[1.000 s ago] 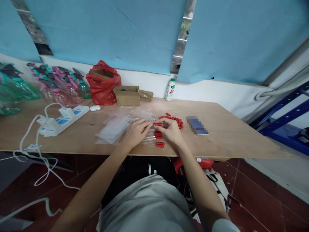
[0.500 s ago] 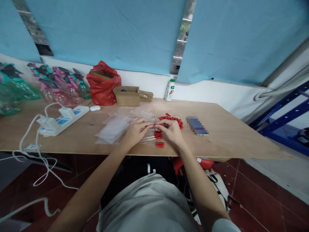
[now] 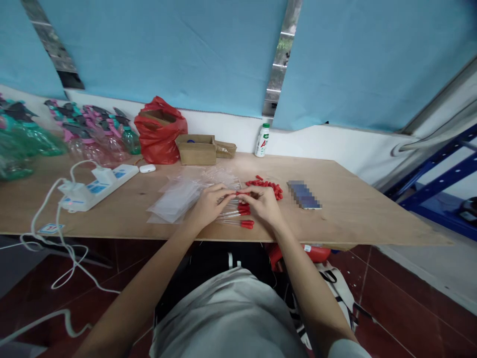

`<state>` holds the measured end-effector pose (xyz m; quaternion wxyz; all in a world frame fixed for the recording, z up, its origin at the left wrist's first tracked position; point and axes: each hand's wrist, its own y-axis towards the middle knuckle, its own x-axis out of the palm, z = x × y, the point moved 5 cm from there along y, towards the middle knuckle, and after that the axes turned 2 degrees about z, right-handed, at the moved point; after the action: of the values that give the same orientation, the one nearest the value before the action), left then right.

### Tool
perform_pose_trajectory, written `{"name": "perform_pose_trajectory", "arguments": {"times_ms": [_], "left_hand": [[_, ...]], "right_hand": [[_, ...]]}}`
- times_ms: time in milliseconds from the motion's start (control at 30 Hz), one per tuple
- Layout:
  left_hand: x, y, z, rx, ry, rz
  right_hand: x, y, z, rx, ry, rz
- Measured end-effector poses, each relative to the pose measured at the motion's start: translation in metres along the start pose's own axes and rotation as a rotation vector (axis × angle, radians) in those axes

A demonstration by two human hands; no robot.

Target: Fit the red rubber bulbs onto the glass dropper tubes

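Observation:
My left hand is closed in a pinch on a thin glass dropper tube, mostly hidden by the fingers. Facing it, my right hand pinches a red rubber bulb at the tube's end, and the fingertips of both hands nearly meet. Below them lie several droppers with red bulbs on clear tubes, bulbs toward the right. Beyond my right hand is a pile of loose red bulbs. Loose glass tubes and clear plastic bags lie beyond and beside my left hand.
A phone lies to the right on the wooden table. At the back stand a white bottle, a cardboard box and a red plastic bag. Spray bottles and a power strip occupy the left.
Both hands stay in nearly the same place, fingertips together at the red bulb. The right fingers have shifted slightly to the left over it; the view has tilted a little.

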<state>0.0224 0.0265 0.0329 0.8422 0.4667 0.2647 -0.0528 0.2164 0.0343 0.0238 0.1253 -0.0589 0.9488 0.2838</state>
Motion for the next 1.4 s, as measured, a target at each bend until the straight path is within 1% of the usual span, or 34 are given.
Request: {"name": "perform_pose_trajectory", "arguments": {"times_ms": [67,133,167,233,300,400,467,533,633,700,900,1067,1300,1400], "left_hand": [[-0.001,0.001,0.001,-0.072,-0.036,0.017],[-0.003,0.002,-0.003,-0.196,-0.145,0.055],[-0.004,0.002,-0.007,-0.275,-0.243,0.086],[-0.006,0.001,-0.016,-0.439,-0.519,0.149],[-0.003,0.002,-0.021,-0.573,-0.825,0.154],[0.002,0.005,-0.015,-0.715,-1.173,0.099],[0.004,0.006,-0.007,-0.779,-1.338,0.097],[0.007,0.007,0.002,-0.806,-1.43,0.081],[0.011,0.006,0.01,-0.793,-1.483,0.007],[0.011,0.006,0.012,-0.781,-1.505,-0.006],[0.008,0.005,0.008,-0.81,-1.56,0.092],[0.008,0.003,0.006,-0.829,-1.582,0.088],[0.009,0.002,0.006,-0.816,-1.551,0.038],[0.01,0.001,0.006,-0.837,-1.55,0.035]], "right_hand": [[-0.004,0.001,-0.003,-0.02,-0.012,0.06],[-0.009,0.001,-0.006,-0.033,-0.019,0.149],[-0.011,0.001,-0.007,-0.032,-0.015,0.19],[-0.014,0.0,-0.008,-0.027,0.008,0.246],[-0.014,0.0,-0.008,-0.027,0.039,0.26],[-0.009,0.0,-0.007,-0.033,0.079,0.241],[-0.007,-0.001,-0.007,-0.035,0.101,0.233],[-0.005,-0.001,-0.007,-0.029,0.119,0.227],[-0.004,-0.003,-0.008,-0.002,0.145,0.191],[-0.002,-0.003,-0.007,0.022,0.172,0.157],[-0.001,-0.005,-0.012,0.058,0.274,0.104],[0.002,-0.005,-0.017,0.088,0.406,0.08],[0.001,-0.006,-0.017,0.089,0.363,0.065],[0.002,-0.006,-0.016,0.09,0.355,0.063]]}}
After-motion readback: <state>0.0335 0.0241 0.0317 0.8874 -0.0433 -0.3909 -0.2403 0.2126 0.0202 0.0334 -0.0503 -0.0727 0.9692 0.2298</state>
